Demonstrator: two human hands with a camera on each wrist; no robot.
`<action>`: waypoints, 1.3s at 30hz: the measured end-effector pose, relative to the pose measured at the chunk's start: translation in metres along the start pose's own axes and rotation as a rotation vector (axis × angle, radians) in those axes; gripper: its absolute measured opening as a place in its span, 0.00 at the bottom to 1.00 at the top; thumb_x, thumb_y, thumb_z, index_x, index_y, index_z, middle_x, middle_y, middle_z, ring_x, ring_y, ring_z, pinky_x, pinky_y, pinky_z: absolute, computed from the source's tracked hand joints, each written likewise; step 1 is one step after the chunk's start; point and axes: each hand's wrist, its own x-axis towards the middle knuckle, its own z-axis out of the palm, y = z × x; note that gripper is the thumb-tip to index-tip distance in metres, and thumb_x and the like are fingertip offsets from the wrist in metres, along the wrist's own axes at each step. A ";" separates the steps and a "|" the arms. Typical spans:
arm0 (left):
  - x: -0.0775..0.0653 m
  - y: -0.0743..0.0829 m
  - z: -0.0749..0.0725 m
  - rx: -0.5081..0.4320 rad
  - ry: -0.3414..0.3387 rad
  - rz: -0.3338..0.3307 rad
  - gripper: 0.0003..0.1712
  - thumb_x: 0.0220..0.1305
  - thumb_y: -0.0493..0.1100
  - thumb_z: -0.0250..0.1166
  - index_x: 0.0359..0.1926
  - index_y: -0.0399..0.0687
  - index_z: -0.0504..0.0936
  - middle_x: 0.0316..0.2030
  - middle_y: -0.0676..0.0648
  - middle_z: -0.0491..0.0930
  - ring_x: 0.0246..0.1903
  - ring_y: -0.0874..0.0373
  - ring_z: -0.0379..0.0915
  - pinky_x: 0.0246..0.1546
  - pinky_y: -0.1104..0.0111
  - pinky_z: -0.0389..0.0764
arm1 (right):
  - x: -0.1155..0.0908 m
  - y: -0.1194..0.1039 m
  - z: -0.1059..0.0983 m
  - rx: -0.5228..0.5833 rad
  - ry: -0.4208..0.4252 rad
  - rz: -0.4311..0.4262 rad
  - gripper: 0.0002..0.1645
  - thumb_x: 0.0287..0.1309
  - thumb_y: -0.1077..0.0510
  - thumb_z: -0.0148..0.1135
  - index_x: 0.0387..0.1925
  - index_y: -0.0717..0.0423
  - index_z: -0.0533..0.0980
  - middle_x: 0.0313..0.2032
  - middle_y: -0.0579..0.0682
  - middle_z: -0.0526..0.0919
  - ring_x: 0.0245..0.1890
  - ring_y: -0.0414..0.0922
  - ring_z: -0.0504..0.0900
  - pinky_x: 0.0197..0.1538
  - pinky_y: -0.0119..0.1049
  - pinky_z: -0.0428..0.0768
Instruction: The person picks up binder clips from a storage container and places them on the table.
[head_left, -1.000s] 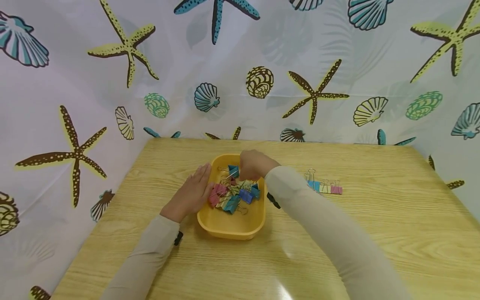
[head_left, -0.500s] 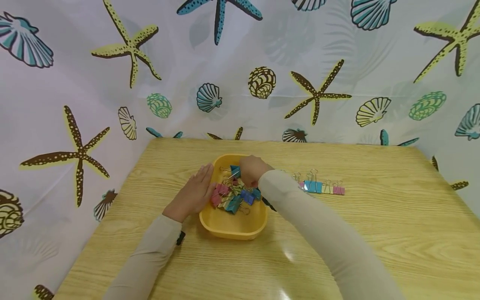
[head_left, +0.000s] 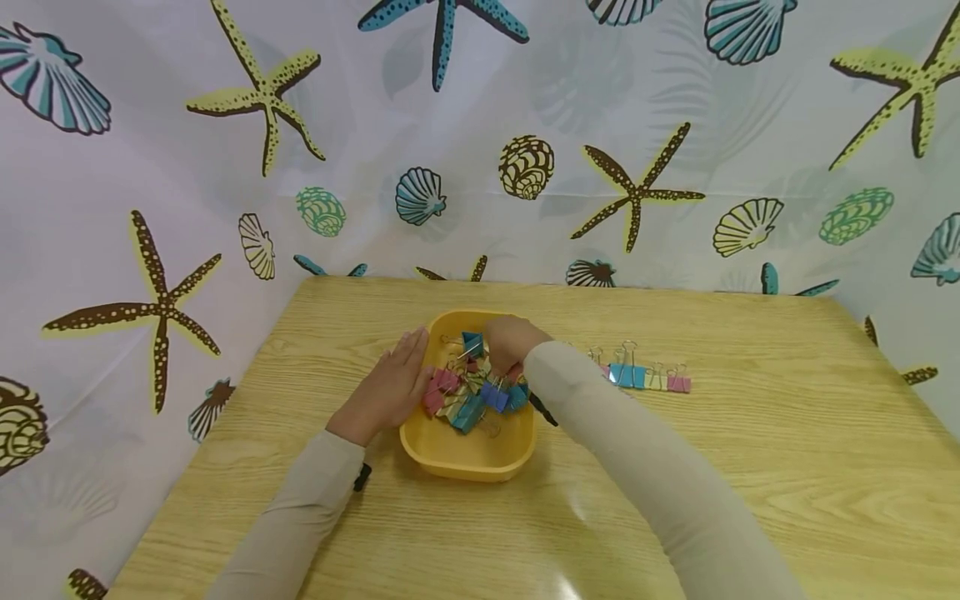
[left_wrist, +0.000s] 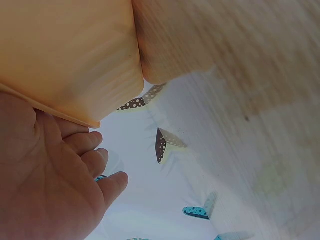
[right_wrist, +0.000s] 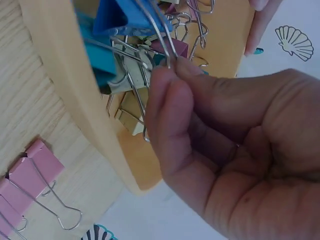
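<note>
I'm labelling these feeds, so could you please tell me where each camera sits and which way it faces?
Head: worn on the head, facing forward and down at the tray; both sleeves, left grip and right grip show.
Left wrist: on that wrist, facing past the tray's outer wall to the cloth; left grip shows.
Right wrist: on that wrist, facing into the tray; right grip and left fingers show.
Shared: head and right wrist both show the blue clip.

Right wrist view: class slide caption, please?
Right hand pinching the wire handle of a blue binder clip in a tub.
</note>
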 end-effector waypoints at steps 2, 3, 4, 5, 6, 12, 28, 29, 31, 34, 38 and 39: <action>0.000 0.000 0.000 -0.001 0.000 0.000 0.35 0.78 0.52 0.38 0.75 0.38 0.40 0.75 0.42 0.41 0.74 0.45 0.35 0.70 0.47 0.46 | 0.002 0.003 -0.001 -0.009 -0.012 0.001 0.13 0.59 0.68 0.55 0.20 0.56 0.76 0.21 0.50 0.80 0.09 0.37 0.65 0.14 0.27 0.62; 0.000 0.000 0.001 0.001 -0.001 0.000 0.35 0.78 0.52 0.38 0.75 0.38 0.40 0.75 0.42 0.41 0.74 0.45 0.35 0.70 0.46 0.46 | 0.002 0.004 -0.001 -0.009 -0.015 -0.001 0.17 0.59 0.67 0.55 0.16 0.54 0.73 0.19 0.49 0.79 0.09 0.37 0.65 0.15 0.27 0.62; 0.000 0.000 0.001 0.002 -0.002 0.000 0.35 0.78 0.52 0.38 0.75 0.38 0.40 0.75 0.42 0.40 0.74 0.45 0.35 0.70 0.47 0.46 | 0.003 0.005 -0.002 -0.010 -0.021 -0.004 0.22 0.60 0.66 0.55 0.11 0.52 0.69 0.16 0.47 0.75 0.09 0.37 0.63 0.15 0.27 0.61; 0.000 0.001 0.001 0.002 -0.004 -0.002 0.35 0.78 0.52 0.38 0.75 0.38 0.40 0.75 0.42 0.40 0.74 0.45 0.35 0.70 0.47 0.46 | 0.003 0.006 -0.002 -0.008 -0.028 -0.008 0.26 0.61 0.66 0.55 0.08 0.51 0.66 0.14 0.46 0.73 0.09 0.36 0.63 0.15 0.27 0.61; 0.000 0.001 0.001 0.003 -0.006 -0.002 0.35 0.78 0.52 0.38 0.75 0.38 0.40 0.75 0.42 0.40 0.74 0.45 0.35 0.70 0.47 0.46 | 0.004 0.006 -0.002 -0.006 -0.034 -0.012 0.28 0.61 0.65 0.54 0.06 0.49 0.64 0.12 0.46 0.70 0.08 0.36 0.62 0.15 0.27 0.61; 0.001 0.001 0.002 0.005 -0.006 0.002 0.35 0.78 0.52 0.38 0.75 0.38 0.39 0.75 0.42 0.40 0.74 0.45 0.35 0.70 0.47 0.46 | 0.003 0.009 -0.004 0.016 -0.043 -0.045 0.31 0.65 0.61 0.54 0.05 0.48 0.64 0.08 0.43 0.62 0.08 0.36 0.65 0.21 0.28 0.68; 0.001 0.001 0.003 0.018 0.014 0.001 0.36 0.77 0.52 0.38 0.75 0.37 0.40 0.75 0.41 0.41 0.74 0.44 0.36 0.70 0.47 0.47 | -0.024 0.012 -0.018 0.093 0.068 -0.171 0.16 0.63 0.60 0.60 0.20 0.57 0.81 0.15 0.44 0.76 0.16 0.37 0.69 0.37 0.32 0.75; 0.001 0.001 0.004 0.017 0.011 -0.001 0.36 0.77 0.52 0.38 0.75 0.38 0.40 0.75 0.42 0.40 0.74 0.45 0.36 0.70 0.47 0.47 | -0.025 0.013 -0.019 0.092 0.069 -0.177 0.17 0.63 0.60 0.60 0.18 0.56 0.80 0.14 0.43 0.74 0.16 0.37 0.68 0.36 0.32 0.74; 0.001 0.000 0.004 0.017 0.012 -0.001 0.36 0.77 0.52 0.39 0.75 0.38 0.40 0.75 0.42 0.41 0.74 0.45 0.36 0.70 0.47 0.47 | -0.028 0.016 -0.021 0.105 0.074 -0.186 0.16 0.62 0.61 0.60 0.18 0.56 0.79 0.14 0.44 0.74 0.17 0.37 0.69 0.37 0.33 0.75; 0.002 0.000 0.004 0.020 0.015 -0.001 0.36 0.77 0.51 0.39 0.75 0.37 0.40 0.75 0.42 0.41 0.74 0.44 0.36 0.70 0.46 0.48 | -0.033 0.022 -0.024 0.153 0.089 -0.196 0.10 0.60 0.61 0.62 0.27 0.59 0.85 0.19 0.46 0.82 0.22 0.40 0.80 0.43 0.35 0.80; 0.001 0.000 0.003 0.016 0.013 0.003 0.36 0.77 0.51 0.40 0.75 0.37 0.40 0.75 0.41 0.41 0.74 0.44 0.36 0.70 0.46 0.48 | -0.036 0.032 -0.025 0.222 0.138 -0.221 0.08 0.59 0.61 0.64 0.33 0.62 0.85 0.27 0.49 0.86 0.29 0.43 0.84 0.42 0.37 0.82; 0.001 0.000 0.003 0.012 0.013 0.002 0.36 0.77 0.51 0.39 0.75 0.37 0.40 0.75 0.41 0.41 0.74 0.44 0.36 0.70 0.46 0.48 | -0.037 0.035 -0.026 0.238 0.153 -0.235 0.08 0.59 0.62 0.64 0.33 0.63 0.85 0.28 0.50 0.86 0.28 0.42 0.83 0.41 0.36 0.82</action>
